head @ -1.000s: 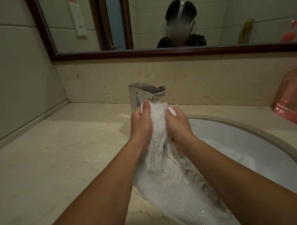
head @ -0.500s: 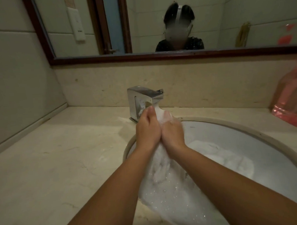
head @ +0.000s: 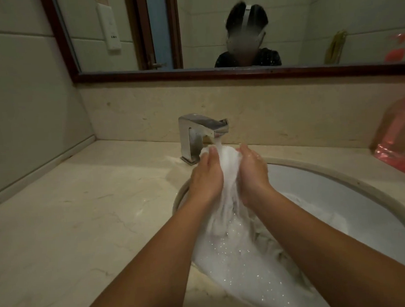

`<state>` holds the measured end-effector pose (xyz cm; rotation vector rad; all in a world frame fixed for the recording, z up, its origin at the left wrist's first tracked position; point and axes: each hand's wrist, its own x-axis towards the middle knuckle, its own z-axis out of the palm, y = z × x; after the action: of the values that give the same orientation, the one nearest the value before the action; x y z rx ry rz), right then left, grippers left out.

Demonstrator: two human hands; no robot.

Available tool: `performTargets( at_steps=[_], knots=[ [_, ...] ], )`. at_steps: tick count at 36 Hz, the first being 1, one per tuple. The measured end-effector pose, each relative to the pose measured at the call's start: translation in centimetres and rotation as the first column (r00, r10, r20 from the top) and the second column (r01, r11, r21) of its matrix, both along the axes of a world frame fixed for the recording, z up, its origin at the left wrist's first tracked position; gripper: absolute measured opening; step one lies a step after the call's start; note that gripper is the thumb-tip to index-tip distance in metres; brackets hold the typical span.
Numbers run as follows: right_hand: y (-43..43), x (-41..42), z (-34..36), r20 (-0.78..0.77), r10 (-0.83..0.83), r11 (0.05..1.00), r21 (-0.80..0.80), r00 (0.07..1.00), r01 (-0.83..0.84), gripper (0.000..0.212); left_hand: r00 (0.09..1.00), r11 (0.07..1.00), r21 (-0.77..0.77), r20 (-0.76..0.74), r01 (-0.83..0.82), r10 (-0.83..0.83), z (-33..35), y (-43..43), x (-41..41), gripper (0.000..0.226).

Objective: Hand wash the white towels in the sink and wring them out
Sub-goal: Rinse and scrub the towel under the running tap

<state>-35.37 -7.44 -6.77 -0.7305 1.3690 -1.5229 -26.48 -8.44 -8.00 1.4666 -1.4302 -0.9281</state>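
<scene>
The left hand (head: pixel 207 176) and the right hand (head: pixel 252 172) both gripped the white towel (head: pixel 228 161), fingers curled round its top end. That end pointed up at the tap (head: pixel 196 130), under running water. The long rest hung down toward the person into the soapy sink (head: pixel 326 194) in the desk (head: pixel 83 216).

Left hand (head: pixel 207 176); right hand (head: pixel 252 172); both curled

Dim warm light; soft focus; wide-angle bending at edges.
</scene>
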Motion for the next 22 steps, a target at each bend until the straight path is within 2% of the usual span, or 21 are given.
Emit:
performTargets(
  at_steps=[2,5,8,10,12,15,17,19,20,22],
  knots=[
    [0.1,0.0,-0.1,0.037,0.032,0.999,0.003,0.999,-0.032,0.040,0.999,0.997,0.062,-0.006,0.041,-0.041,0.1,0.4,-0.5,0.082],
    [0.5,0.0,-0.1,0.080,0.035,0.999,-0.022,0.996,-0.033,0.036,0.998,0.996,0.088,-0.062,0.005,0.000,0.0,0.1,-0.7,0.086],
    [0.5,-0.5,0.0,0.074,-0.011,0.996,-0.092,0.997,0.018,0.027,1.000,0.998,0.057,-0.023,-0.007,0.008,0.1,0.0,-0.1,0.083],
    [0.3,-1.0,0.1,0.083,-0.073,0.991,-0.110,0.994,0.081,0.028,0.999,0.992,0.121,0.001,-0.032,0.032,0.5,0.2,0.3,0.082],
    [0.1,-1.9,-0.1,0.127,-0.120,0.987,-0.095,0.985,0.133,0.032,0.991,0.987,0.118,-0.064,-0.108,0.116,0.6,-0.2,0.5,0.073],
    [-0.1,-2.9,-0.9,0.140,-0.106,0.992,-0.046,0.984,0.114,0.040,0.935,0.982,0.087,-0.301,-0.171,0.189,0.8,-0.9,0.7,0.053],
    [-0.4,-2.7,-1.5,0.085,-0.017,0.999,-0.036,0.996,0.020,0.057,0.889,0.984,0.125,-0.426,-0.128,0.169,0.6,-1.5,0.7,0.046],
    [-0.1,-1.5,-1.7,-0.003,0.108,0.994,-0.016,0.994,-0.108,0.067,0.860,0.983,0.175,-0.491,-0.055,0.136,0.4,-1.9,0.7,0.051],
    [0.4,-0.8,-1.5,-0.098,0.175,0.984,-0.008,0.980,-0.177,0.060,0.852,0.980,0.199,-0.507,-0.030,0.129,0.3,-1.9,0.7,0.055],
    [0.9,0.1,-1.5,-0.292,0.235,0.968,-0.014,0.927,-0.250,0.031,0.847,0.973,0.231,-0.514,-0.012,0.133,0.1,-2.0,0.8,0.058]
  ],
)
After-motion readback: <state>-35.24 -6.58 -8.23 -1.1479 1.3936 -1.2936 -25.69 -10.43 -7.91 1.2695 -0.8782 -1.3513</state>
